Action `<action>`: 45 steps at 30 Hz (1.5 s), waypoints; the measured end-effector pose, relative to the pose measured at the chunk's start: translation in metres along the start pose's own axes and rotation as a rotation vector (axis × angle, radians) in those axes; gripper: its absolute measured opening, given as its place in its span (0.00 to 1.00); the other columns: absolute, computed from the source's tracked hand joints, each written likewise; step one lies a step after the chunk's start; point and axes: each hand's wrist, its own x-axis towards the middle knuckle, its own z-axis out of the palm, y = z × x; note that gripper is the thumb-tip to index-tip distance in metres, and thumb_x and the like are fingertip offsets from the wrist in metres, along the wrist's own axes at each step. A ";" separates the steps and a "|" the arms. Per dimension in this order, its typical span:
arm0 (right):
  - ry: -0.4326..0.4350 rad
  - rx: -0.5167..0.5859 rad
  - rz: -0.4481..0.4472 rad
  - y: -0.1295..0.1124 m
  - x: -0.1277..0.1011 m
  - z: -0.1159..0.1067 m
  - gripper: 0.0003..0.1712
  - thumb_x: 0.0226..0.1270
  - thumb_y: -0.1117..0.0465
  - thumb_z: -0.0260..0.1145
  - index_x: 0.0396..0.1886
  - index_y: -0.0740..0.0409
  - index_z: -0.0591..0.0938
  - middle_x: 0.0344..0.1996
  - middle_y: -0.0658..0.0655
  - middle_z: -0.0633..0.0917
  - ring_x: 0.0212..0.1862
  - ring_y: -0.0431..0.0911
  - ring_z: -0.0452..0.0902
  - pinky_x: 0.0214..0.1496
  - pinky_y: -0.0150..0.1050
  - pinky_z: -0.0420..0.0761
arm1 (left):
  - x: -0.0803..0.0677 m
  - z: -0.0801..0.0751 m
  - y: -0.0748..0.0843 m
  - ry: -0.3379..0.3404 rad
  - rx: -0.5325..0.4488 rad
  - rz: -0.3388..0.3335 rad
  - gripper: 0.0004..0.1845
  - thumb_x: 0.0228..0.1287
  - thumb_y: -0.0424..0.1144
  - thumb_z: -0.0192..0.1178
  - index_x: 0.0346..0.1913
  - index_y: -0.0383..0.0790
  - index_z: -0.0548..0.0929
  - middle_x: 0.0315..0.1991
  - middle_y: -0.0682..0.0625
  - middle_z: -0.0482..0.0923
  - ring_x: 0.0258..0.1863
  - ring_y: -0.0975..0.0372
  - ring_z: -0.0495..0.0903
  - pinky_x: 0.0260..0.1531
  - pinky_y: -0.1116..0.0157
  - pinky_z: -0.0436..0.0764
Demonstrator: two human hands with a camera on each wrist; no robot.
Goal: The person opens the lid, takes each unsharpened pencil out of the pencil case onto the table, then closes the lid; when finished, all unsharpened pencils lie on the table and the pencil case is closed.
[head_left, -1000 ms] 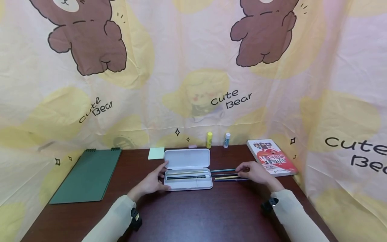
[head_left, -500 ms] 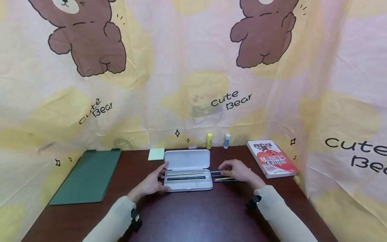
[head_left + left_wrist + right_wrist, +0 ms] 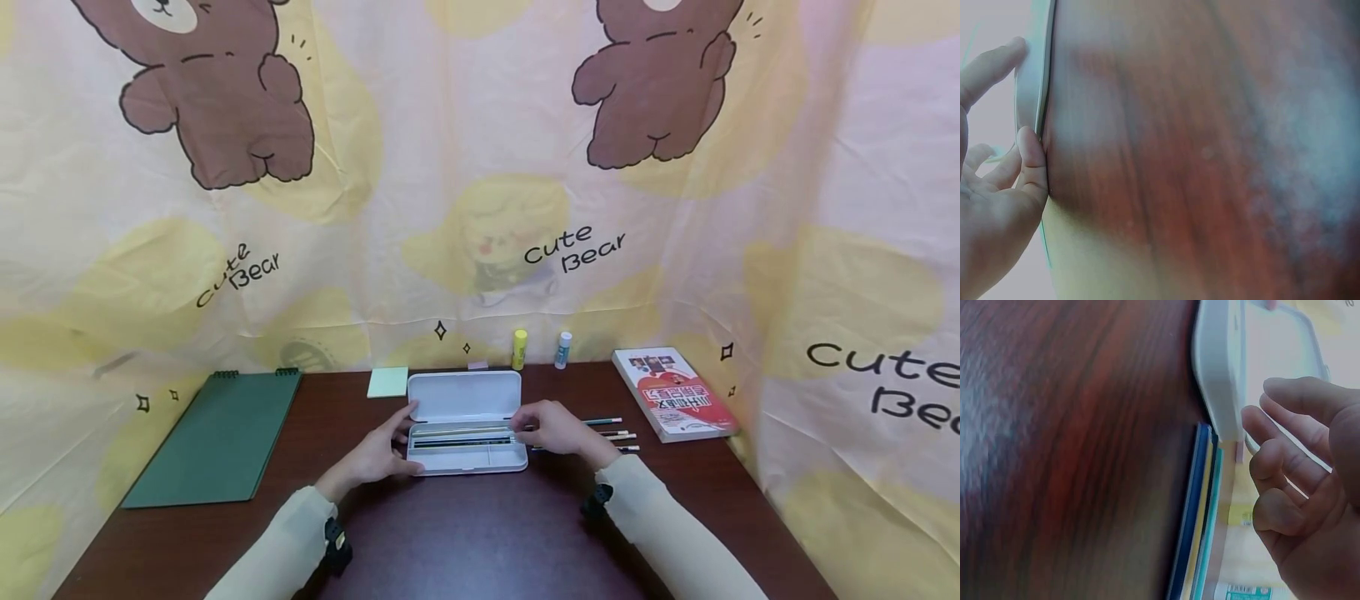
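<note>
- An open white pencil case (image 3: pixel 465 433) is seen in the middle of the dark counter (image 3: pixel 465 533), with its lid laid back toward the curtain.
- The left end of the case is touched by the left hand (image 3: pixel 378 454); its fingers are kept nearly straight, with the thumb against the near edge and a fingertip at the far edge.
- The right hand (image 3: pixel 551 429) is placed at the right end of the case, with the fingers loosely curled; whether something is pinched in this grip cannot be told.
- Three pencils (image 3: pixel 615 435) are laid side by side on the counter, just right of the case and partly under the right hand.
- Both forearms are stretched forward in pale sleeves.
</note>
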 end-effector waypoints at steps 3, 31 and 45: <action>-0.024 -0.028 -0.009 -0.001 0.003 0.005 0.09 0.66 0.60 0.69 0.45 0.50 0.88 0.40 0.45 0.89 0.44 0.41 0.80 0.54 0.46 0.81 | 0.000 0.000 0.000 0.000 0.005 -0.001 0.60 0.46 0.43 0.81 0.79 0.56 0.53 0.65 0.48 0.73 0.52 0.56 0.72 0.41 0.67 0.78; -0.125 -0.145 -0.021 -0.014 0.014 0.013 0.12 0.67 0.62 0.67 0.48 0.50 0.88 0.42 0.48 0.88 0.42 0.41 0.78 0.50 0.43 0.80 | 0.001 0.000 -0.001 -0.002 -0.003 0.003 0.60 0.46 0.45 0.80 0.80 0.57 0.52 0.66 0.47 0.72 0.53 0.56 0.72 0.42 0.66 0.78; -0.083 -0.105 -0.026 -0.013 0.013 0.013 0.04 0.64 0.61 0.70 0.36 0.47 0.89 0.29 0.40 0.84 0.33 0.37 0.75 0.39 0.35 0.76 | 0.000 0.001 -0.002 -0.001 -0.023 0.012 0.60 0.47 0.42 0.80 0.80 0.55 0.53 0.66 0.46 0.72 0.52 0.56 0.72 0.40 0.68 0.78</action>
